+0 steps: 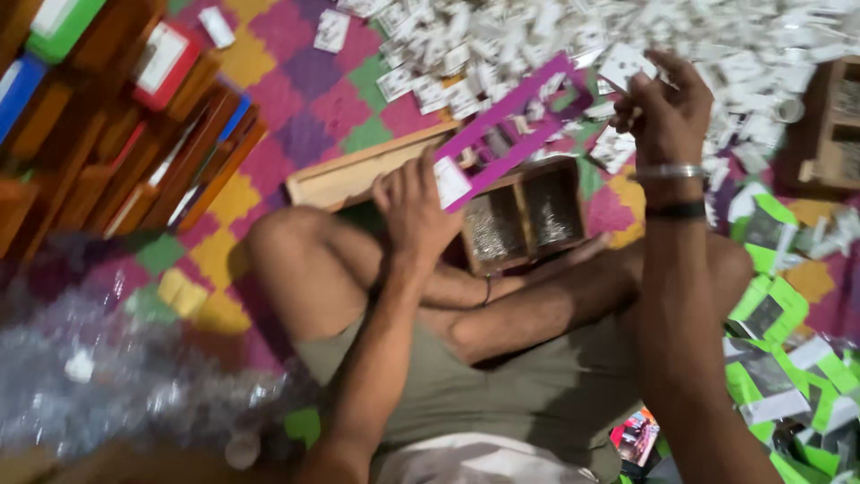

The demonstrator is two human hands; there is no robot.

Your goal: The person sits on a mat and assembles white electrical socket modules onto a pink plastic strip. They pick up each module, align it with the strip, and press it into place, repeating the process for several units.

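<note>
I sit cross-legged on a patchwork mat. My left hand (pixel 414 208) grips the near end of a long purple card frame (pixel 517 125) with cut-out windows, held slanting up to the right. My right hand (pixel 661 106), with a metal bangle and a dark band on the wrist, pinches a small white card (pixel 624 64) near the frame's far end. Below the frame, between my knees, sits a small wooden box (pixel 525 215) with two compartments of tiny shiny pieces.
A big heap of small white cards (pixel 537 36) covers the mat ahead. Green-and-grey packets (pixel 770 332) lie at the right. A wooden tray (pixel 358 170), wooden boxes (pixel 134 152) at left, another wooden box (pixel 833 125) at right, crumpled clear plastic (pixel 98 367) at lower left.
</note>
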